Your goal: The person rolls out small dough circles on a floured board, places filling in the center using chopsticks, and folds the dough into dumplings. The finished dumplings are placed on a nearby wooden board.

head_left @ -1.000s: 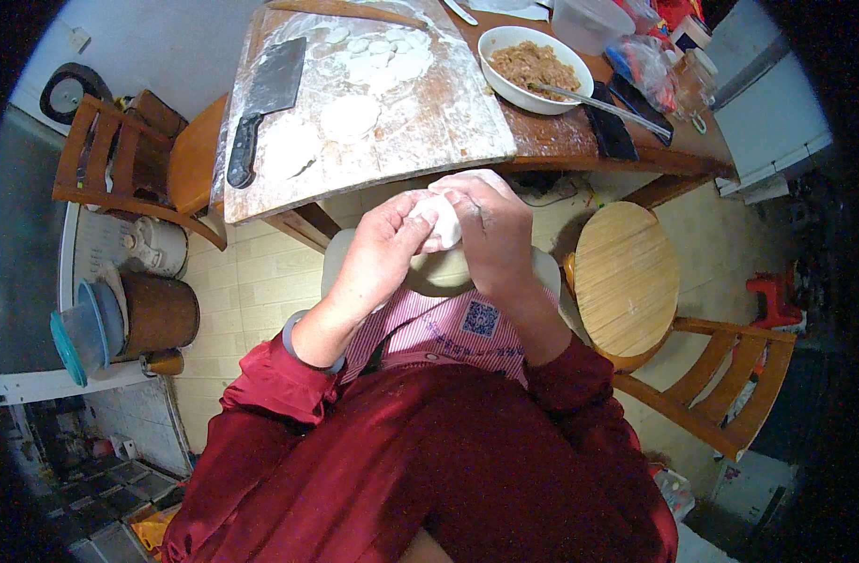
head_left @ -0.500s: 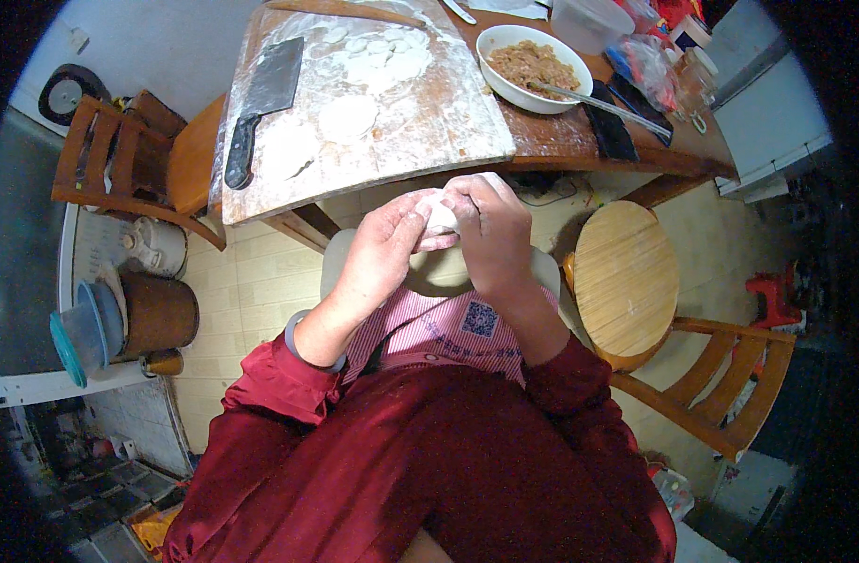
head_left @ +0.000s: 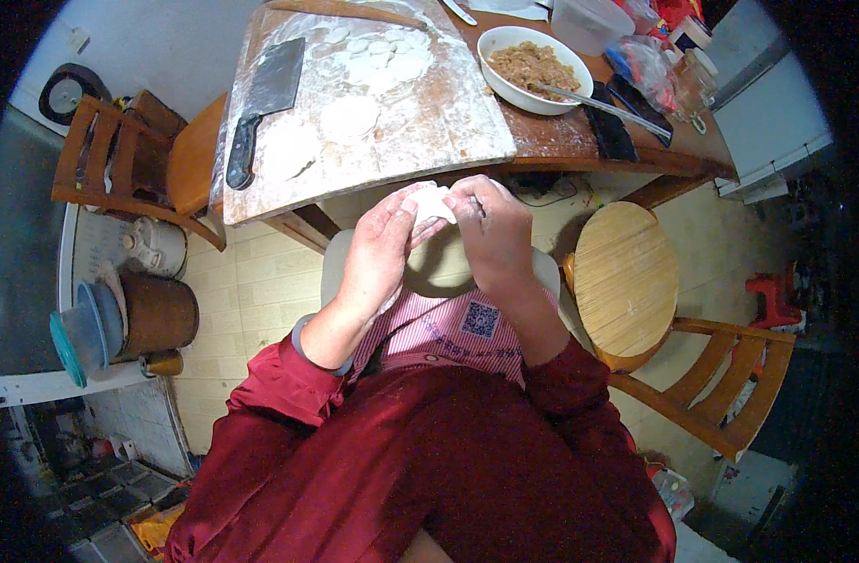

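A white dumpling [head_left: 430, 205] is held up between my two hands, just off the near edge of the floured board. My left hand [head_left: 383, 231] cradles it, thumb on top. The fingers of my right hand [head_left: 492, 225] pinch its right edge. Whatever filling it has is hidden. On the floured board [head_left: 420, 131] lie a black-handled cleaver [head_left: 272, 98], a round dough wrapper [head_left: 350, 118] and another wrapper [head_left: 291, 150] nearer me. Several small dough pieces [head_left: 378, 47] sit at the far side, below a wooden rolling pin [head_left: 345, 10].
Right of the board, a white bowl of minced filling [head_left: 533, 70] stands on the brown table with long utensils [head_left: 608, 108] resting in it. Dark flat items and plastic bags lie beyond. A round wooden stool [head_left: 627, 279] is at my right, a wooden chair [head_left: 120, 155] at the left.
The left hand has turned and shifted slightly left, showing more of the dumpling. The right hand has moved slightly right and rotated, still pinching the edge.
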The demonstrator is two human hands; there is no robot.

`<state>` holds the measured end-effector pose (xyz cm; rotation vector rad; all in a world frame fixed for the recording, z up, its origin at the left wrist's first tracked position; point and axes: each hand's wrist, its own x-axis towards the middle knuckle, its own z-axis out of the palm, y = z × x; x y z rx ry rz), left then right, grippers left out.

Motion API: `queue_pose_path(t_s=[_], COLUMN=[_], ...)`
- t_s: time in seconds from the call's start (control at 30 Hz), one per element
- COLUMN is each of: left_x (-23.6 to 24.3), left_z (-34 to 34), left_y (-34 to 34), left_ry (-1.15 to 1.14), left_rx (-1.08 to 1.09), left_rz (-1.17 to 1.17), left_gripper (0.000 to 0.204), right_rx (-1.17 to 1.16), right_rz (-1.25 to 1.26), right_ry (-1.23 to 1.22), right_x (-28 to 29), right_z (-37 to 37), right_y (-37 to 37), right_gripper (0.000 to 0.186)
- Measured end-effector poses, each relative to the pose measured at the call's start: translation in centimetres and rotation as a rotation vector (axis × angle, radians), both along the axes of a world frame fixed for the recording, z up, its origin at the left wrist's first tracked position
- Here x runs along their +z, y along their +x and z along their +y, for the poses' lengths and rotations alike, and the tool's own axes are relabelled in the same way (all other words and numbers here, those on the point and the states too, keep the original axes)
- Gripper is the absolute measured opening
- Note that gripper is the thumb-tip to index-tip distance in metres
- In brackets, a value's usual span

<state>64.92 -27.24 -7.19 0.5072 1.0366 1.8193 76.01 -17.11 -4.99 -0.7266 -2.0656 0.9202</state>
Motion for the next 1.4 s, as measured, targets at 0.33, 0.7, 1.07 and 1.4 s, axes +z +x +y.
queue_pose_path(t_s=[0.33,0.7,1.07,1.4], left_x=[0.2,0.0,0.2,-1.4], left_z=[0.0,-0.1,-0.7,2.2], left_y=[0.0,-0.2,0.2,1.1], left_ry=[0.091,0.123,0.034,0.196], left_rx=[-0.012,0.003,0.050,0.237], left_rz=[-0.081,0.112,0.749,1.073], left_gripper=[0.037,0.041,0.053,0.067], right_rx=[0.026,0.123,0.109,0.034], right_rz=[-0.004,-0.106,-0.275,-0.152], right_ry=[-0.091,-0.233,0.178,-0.181], right_x=[-0.7,-0.6,0.5,0.6], right_z=[0.3,0.3,-0.7,-2.3], right_y=[0.2,0.4,0.3,0.1], right_gripper=[0.014,0.018,0.040,0.039])
